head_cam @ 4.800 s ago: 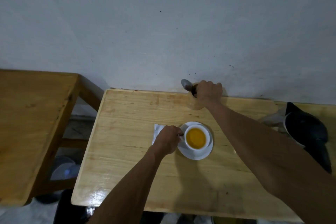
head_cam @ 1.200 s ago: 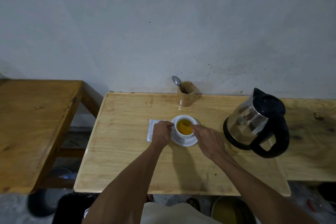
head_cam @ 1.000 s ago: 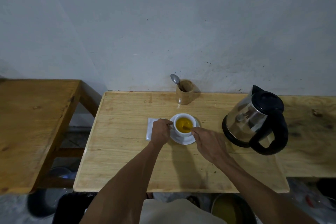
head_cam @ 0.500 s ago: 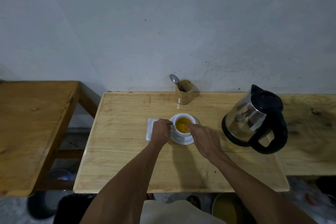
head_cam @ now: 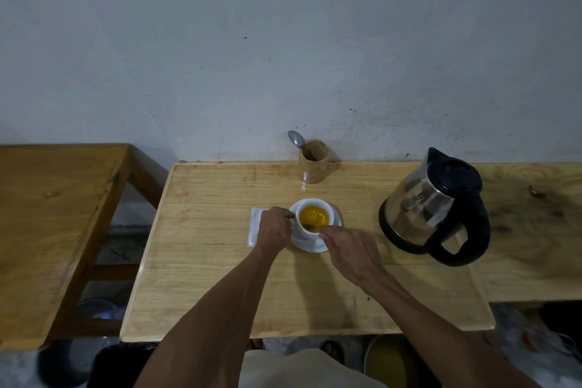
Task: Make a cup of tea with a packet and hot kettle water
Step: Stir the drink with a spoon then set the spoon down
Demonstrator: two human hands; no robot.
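Observation:
A white cup [head_cam: 329, 210] of yellow tea stands on a white saucer [head_cam: 310, 247] in the middle of the light wooden table [head_cam: 204, 264]. My left hand [head_cam: 274, 228] pinches the cup's handle on its left side. My right hand [head_cam: 349, 249] reaches in from the near right, its fingertips closed on a thin dark spoon [head_cam: 310, 225] whose end dips into the tea. A flat white packet [head_cam: 253, 227] lies just left of the saucer, partly under my left hand. The steel kettle [head_cam: 422, 211] with black lid and handle stands to the right.
A wooden holder [head_cam: 313, 164] with a metal spoon [head_cam: 296, 138] leaning in it stands at the back against the wall. A darker wooden table [head_cam: 47, 214] is to the left across a gap. Another wooden surface [head_cam: 535, 230] adjoins on the right.
My right hand came back from the holder at the back to the cup with a spoon. Over the last second the spoon end shifted around inside the tea. My left hand stayed on the handle.

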